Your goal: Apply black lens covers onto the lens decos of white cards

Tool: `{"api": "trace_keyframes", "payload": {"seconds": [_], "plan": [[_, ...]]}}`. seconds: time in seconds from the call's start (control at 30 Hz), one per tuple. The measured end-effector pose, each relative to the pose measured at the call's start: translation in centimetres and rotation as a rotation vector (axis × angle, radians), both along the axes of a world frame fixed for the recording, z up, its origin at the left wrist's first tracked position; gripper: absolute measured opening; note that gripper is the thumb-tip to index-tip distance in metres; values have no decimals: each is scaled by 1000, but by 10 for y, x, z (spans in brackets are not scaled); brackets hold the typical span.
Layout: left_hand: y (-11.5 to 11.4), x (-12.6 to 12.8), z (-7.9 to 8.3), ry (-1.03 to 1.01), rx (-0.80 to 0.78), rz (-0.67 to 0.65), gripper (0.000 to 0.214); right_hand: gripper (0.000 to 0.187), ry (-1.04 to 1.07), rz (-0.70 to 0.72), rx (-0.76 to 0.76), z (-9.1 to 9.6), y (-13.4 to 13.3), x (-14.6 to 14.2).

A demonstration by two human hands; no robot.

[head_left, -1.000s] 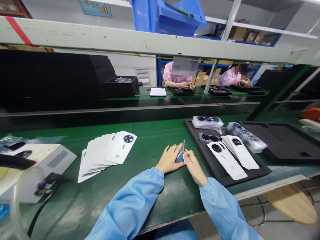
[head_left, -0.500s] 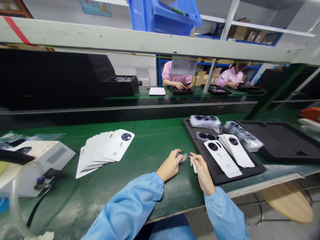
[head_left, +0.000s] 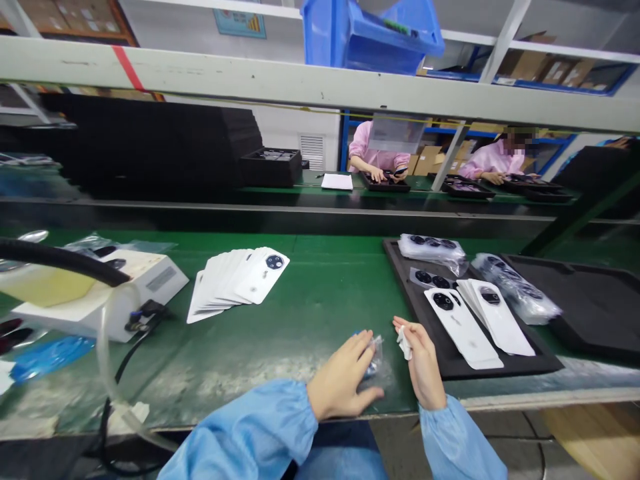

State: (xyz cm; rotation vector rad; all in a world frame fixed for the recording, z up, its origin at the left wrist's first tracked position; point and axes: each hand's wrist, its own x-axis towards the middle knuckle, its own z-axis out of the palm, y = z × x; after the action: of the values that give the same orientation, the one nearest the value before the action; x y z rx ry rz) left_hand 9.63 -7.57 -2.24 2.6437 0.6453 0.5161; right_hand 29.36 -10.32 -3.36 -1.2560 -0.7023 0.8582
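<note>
Note the bare left hand (head_left: 343,377) palm-down over the near part of the green tabletop (head_left: 320,293), fingers straight and close together, thumb spread wide, partly covering a crumpled clear plastic film with blue showing through (head_left: 377,361). Impossible to tell gripping from mere covering. Just to the right, apart from the left hand, find the bare right hand (head_left: 425,365) pinching a crumpled white tissue-like scrap (head_left: 404,343) between thumb and fingers, close beside the black foam tray (head_left: 544,364).

For good handling, best to weigh the film down lightly and evenly, without sharp creasing. Best, too, to hold the scrap softly, loose ends tucked in, clear of the tray's edge.

Read the scrap's long axis as running away from the body, far end slightly left. See one crinkled film corner pointing past the fingertips, far right; film's long axis hidden. In the tray, see white rounded rectangular panels with black camera rings (head_left: 467,333), long axes slanting from far left to near right, ring ends farthest.
</note>
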Motion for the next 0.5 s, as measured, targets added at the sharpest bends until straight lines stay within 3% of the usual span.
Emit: {"api": "trace_keyframes", "payload": {"seconds": [0.07, 0.1, 0.23, 0.43, 0.5], "plan": [[-20, -14, -2, 22, -3, -6, 99, 24, 13, -1, -4, -1, -4, 0], [-28, -20, -4, 37, 13, -7, 100, 24, 21, -3, -5, -2, -5, 0], [-52, -45, -15, 48, 190, 34, 45, 26, 44, -23, -4, -2, -9, -1], [-59, -78, -33, -325, 185, 55, 27, 26, 46, -41, 10, -5, -12, 2], [-60, -88, -35, -384, 162, 126, 22, 23, 19, -41, 3, -8, -12, 8]]}}
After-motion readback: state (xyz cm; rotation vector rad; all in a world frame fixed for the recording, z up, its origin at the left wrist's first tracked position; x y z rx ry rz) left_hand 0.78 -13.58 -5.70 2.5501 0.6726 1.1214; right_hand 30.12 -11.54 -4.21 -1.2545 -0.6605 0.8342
